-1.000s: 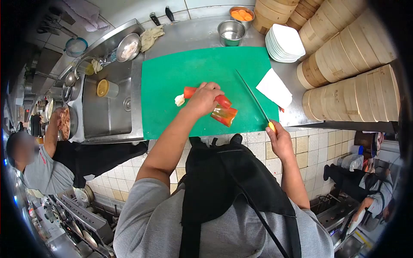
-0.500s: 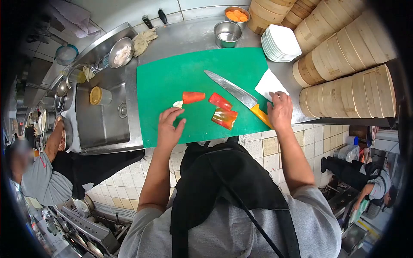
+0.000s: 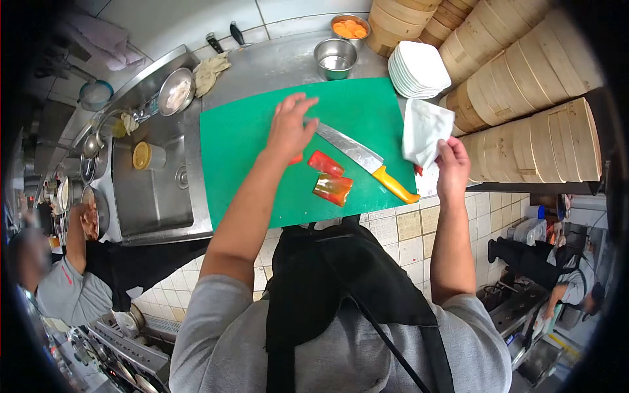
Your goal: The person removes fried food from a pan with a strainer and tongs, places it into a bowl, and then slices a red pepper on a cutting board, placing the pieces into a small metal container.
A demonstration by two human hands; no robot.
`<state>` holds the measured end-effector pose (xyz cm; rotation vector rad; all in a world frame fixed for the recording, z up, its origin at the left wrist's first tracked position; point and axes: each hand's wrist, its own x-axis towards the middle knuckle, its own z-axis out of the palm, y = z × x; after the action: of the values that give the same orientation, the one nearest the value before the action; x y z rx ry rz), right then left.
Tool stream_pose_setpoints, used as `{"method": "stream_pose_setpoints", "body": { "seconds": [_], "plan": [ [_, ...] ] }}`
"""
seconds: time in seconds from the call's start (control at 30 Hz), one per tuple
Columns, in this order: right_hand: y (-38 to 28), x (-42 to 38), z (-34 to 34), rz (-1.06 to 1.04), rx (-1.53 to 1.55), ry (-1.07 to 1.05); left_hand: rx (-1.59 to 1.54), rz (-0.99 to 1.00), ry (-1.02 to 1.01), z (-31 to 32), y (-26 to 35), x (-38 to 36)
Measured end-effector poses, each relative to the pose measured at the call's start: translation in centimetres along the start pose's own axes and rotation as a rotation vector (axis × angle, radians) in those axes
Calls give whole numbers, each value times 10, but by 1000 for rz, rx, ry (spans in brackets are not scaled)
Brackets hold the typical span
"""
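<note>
My right hand (image 3: 453,167) pinches the lower corner of a thin white sheet (image 3: 426,131), cloth or paper, lifted at the board's right edge. Under it, a white surface with a red bit shows. My left hand (image 3: 293,128) is over the green cutting board (image 3: 249,144), fingers apart and slightly blurred, with nothing visible in it. Below its wrist, a red pepper piece (image 3: 296,159) is mostly covered. Two more pepper pieces lie nearby, one red (image 3: 325,164) and one red-green (image 3: 333,189). The yellow-handled knife (image 3: 354,149) rests diagonally between my hands, its tip near my left fingers.
Left stands a steel sink (image 3: 157,190) with a plastic tub (image 3: 149,156). Behind the board are a steel bowl (image 3: 335,59), a bowl of orange slices (image 3: 350,29) and stacked white plates (image 3: 419,69). Bamboo steamers (image 3: 531,144) line the right. A co-worker (image 3: 72,288) is at left.
My left hand has moved up and away over the board, covering one pepper piece. My right hand has picked up the white sheet, which was lying flat. The small white bit is out of sight.
</note>
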<state>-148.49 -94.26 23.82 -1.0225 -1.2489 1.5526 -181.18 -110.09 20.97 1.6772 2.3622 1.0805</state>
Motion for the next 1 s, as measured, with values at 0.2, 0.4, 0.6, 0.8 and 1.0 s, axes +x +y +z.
{"method": "stream_pose_setpoints", "body": {
  "seconds": [0.2,0.4,0.6,0.8,1.0],
  "plan": [
    [-30,-41,-18,167,368,16,240,-137,-21,57,-21,89],
    [-25,-68,-39,270,498,-13,178,-340,-167,58,-19,123],
    [-15,-63,-46,299,548,-44,72,-144,143,-4,-17,77],
    [-7,-44,-11,344,500,-123,156,-93,201,-77,-54,-26],
    [-13,-32,71,389,442,-283,-112,-436,50,-120,-80,-91]
  ]
}}
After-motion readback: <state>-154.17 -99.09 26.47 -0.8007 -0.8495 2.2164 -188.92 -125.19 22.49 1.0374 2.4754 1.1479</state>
